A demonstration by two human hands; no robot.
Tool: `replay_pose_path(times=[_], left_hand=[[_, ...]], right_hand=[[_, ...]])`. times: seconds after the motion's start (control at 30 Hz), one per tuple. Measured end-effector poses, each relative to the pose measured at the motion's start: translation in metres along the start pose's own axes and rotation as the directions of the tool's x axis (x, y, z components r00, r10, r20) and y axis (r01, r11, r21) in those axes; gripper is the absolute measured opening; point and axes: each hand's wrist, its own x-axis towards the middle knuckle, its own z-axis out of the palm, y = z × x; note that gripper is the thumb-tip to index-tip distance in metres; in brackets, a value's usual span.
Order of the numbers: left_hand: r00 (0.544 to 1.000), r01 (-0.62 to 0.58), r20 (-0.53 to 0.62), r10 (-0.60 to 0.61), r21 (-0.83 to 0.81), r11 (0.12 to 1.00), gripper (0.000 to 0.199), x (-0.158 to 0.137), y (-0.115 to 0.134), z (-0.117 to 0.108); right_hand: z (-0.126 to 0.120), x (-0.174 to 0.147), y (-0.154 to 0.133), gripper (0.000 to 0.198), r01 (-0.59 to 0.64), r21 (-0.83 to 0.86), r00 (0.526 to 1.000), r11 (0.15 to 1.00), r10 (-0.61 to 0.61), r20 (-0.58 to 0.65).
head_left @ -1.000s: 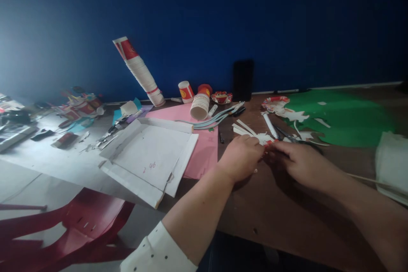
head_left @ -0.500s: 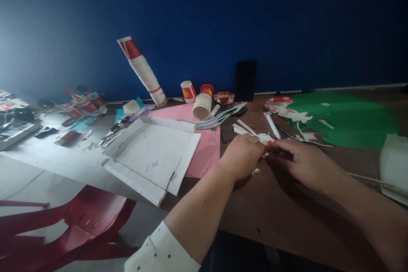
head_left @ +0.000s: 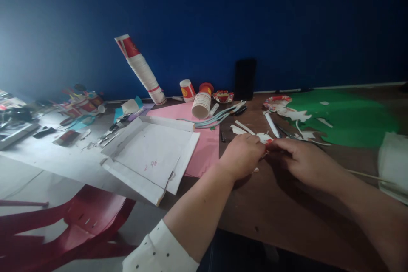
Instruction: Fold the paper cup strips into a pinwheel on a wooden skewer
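Right hand (head_left: 295,156) nearly closed, pinching red paper piece (head_left: 269,140) just nearer than white pen (head_left: 272,125). Left hand (head_left: 244,157) curled at piece's other side, fingertips hidden, grip cannot tell; pairing likely steadies piece. White strips (head_left: 245,127) left of pen, seemingly kept within reach.

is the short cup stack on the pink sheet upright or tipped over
Tipped onto its side: the short cup stack lies with its open mouth facing the camera.
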Motion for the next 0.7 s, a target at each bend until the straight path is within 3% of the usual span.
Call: replay_pose_path(times=[0.47, 0.7], left_hand=[[1.000, 0.003, 0.019, -0.003, -0.013, 1.000, 0.010, -0.0001, 0.0018, -0.0012], [1.000, 0.004, 0.028, -0.004, 0.000, 1.000, 0.010, 0.0005, 0.0004, -0.0011]], right_hand=[[-0.0001, 0.0025, -0.0012, 0.032, -0.065, -0.025, 0.993, 0.998, 0.067, 0.097], [0.0041, 0.0010, -0.0013, 0.034, -0.054, -0.076, 0.998, 0.996, 0.057, 0.042]])
